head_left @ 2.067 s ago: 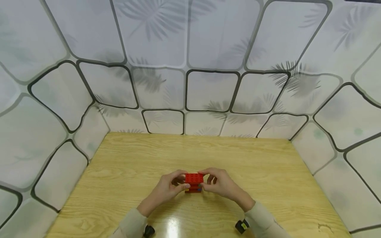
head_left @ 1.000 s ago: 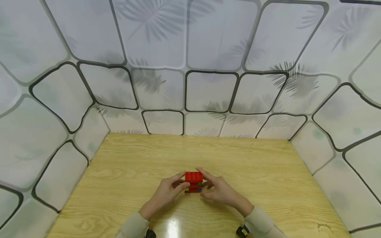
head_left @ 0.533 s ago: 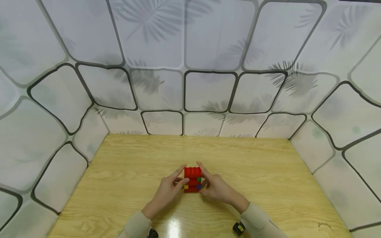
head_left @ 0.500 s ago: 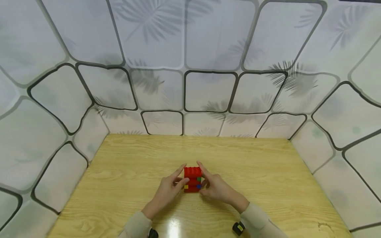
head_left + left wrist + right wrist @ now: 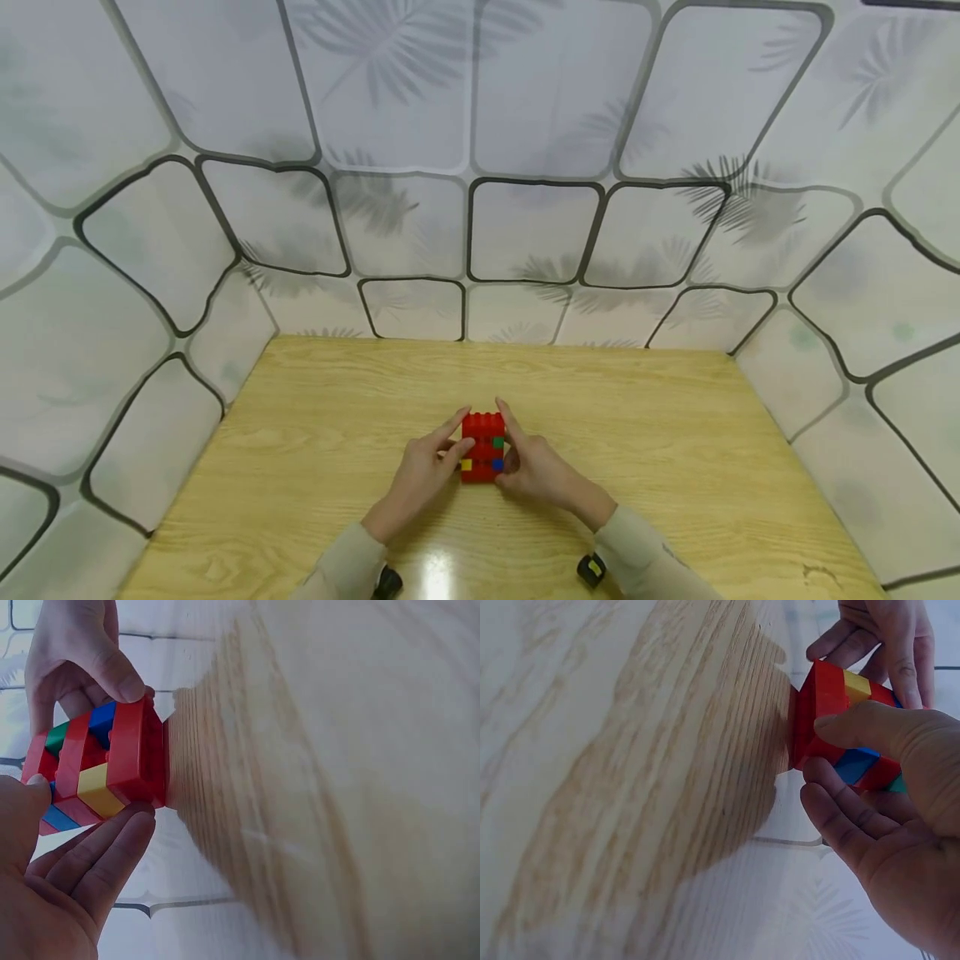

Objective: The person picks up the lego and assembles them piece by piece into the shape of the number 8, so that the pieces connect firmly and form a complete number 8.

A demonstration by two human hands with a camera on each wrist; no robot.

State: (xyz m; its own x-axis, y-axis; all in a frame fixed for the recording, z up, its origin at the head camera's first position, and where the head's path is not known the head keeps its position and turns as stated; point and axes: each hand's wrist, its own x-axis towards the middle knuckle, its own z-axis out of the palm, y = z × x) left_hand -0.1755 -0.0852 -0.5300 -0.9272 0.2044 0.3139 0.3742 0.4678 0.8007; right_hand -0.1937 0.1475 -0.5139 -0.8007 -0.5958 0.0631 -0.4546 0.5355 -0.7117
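A small stack of toy building bricks (image 5: pixel 482 452) stands between my two hands over the table's middle. Red layers alternate with small yellow, blue and green bricks, and studs show on top. My left hand (image 5: pixel 423 477) grips its left side, thumb on the front face. On the right side, my right hand (image 5: pixel 543 477) holds it, one finger reaching up past the top edge. In the left wrist view the right thumb presses the lowest red brick (image 5: pixel 129 742) near its corner. The stack leans back; whether its base touches the table I cannot tell.
A wood-grain table (image 5: pixel 337 400) spreads around the hands. Patterned cloth walls (image 5: pixel 536 229) enclose it at the back and both sides. A dark device (image 5: pixel 591 570) sits at the right wrist, and another (image 5: pixel 387 582) at the left.
The brick stack has tipped back, so its front face with the coloured bricks now faces up towards my head. My right hand has shifted its grip, its finger reaching further up.
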